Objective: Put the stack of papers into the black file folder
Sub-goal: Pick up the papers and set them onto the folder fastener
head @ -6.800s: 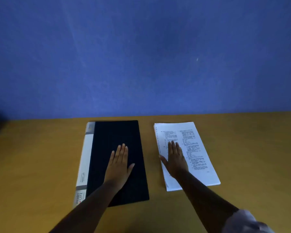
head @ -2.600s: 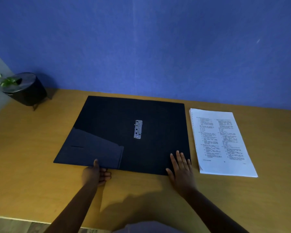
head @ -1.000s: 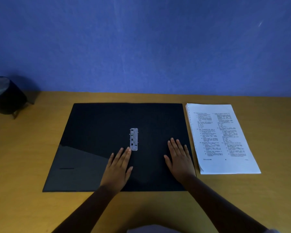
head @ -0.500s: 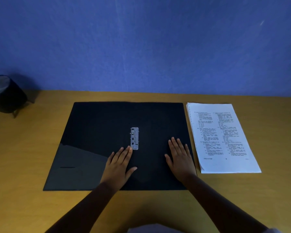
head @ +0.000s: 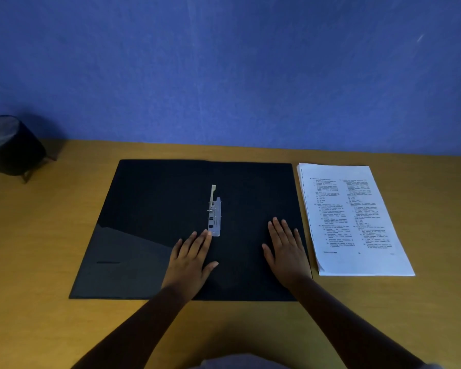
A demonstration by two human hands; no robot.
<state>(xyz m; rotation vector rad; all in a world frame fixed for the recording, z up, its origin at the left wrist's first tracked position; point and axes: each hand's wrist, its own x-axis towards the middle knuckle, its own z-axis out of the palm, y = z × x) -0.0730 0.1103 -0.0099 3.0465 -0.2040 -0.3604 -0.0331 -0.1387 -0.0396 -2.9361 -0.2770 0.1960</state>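
Observation:
The black file folder [head: 155, 198] lies open and flat on the wooden table. A metal clip [head: 215, 218] sits at its centre fold, with its lever standing upright. My left hand [head: 190, 258] rests flat on the folder, fingertips touching the clip's near end. My right hand [head: 285, 251] lies flat on the folder's right half, fingers apart. The stack of printed papers [head: 351, 219] lies on the table just right of the folder, untouched.
A dark round pot [head: 11, 145] on small legs stands at the table's far left corner. A blue wall runs behind the table [head: 51, 235]. The folder's left half has a glossy inner pocket [head: 123, 259].
The clip's lever has sprung up from flat to upright. My left hand's fingertips have pressed at the clip's near end. My right hand has stayed put.

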